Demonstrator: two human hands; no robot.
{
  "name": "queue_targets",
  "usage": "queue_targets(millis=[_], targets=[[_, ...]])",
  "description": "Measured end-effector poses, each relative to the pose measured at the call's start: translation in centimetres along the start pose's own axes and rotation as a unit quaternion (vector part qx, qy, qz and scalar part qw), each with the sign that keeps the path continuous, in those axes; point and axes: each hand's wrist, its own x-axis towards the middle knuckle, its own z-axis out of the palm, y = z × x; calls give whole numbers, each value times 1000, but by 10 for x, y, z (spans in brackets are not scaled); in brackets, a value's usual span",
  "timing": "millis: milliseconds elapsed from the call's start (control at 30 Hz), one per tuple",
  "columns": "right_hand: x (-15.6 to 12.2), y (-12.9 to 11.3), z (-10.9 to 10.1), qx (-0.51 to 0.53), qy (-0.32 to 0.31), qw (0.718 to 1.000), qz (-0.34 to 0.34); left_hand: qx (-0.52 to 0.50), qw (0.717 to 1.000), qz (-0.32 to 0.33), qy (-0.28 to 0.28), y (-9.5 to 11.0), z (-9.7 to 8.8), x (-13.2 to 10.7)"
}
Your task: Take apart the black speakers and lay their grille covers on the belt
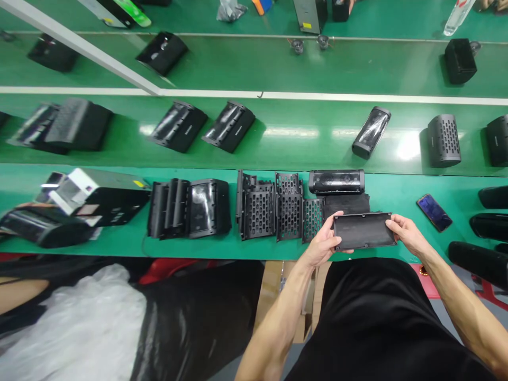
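Between my two hands is a black rectangular plastic panel (365,231), its shallow inner side facing up. My left hand (324,242) grips its left end, thumb on top. At the other end, my right hand (405,233) pinches the upper right corner. Just beyond the panel lie more flat black panels (347,205), partly hidden by it. A black speaker housing (336,181) with a glossy face rests behind them. Perforated black grilles (289,211) are stacked to the left of my left hand.
Further left stand more black housings (208,206) and a box (107,193) near a co-worker. A phone (434,212) lies on the green table to the right. Several speaker units, including a perforated one (444,140), sit on the green line beyond. Dark cylindrical parts (478,262) stand at far right.
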Motion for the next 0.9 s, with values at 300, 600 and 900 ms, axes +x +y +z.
queue_targets(millis=[300,600,900], targets=[[4,3,2,-1,3,1000,2,-20,1000,-8,0,2,1,1],[6,4,2,2,11,1000,-3,-20,1000,-12,9,1,1,2],[6,7,0,40,2,999,28,-12,1000,-13,11,-1,1,4]])
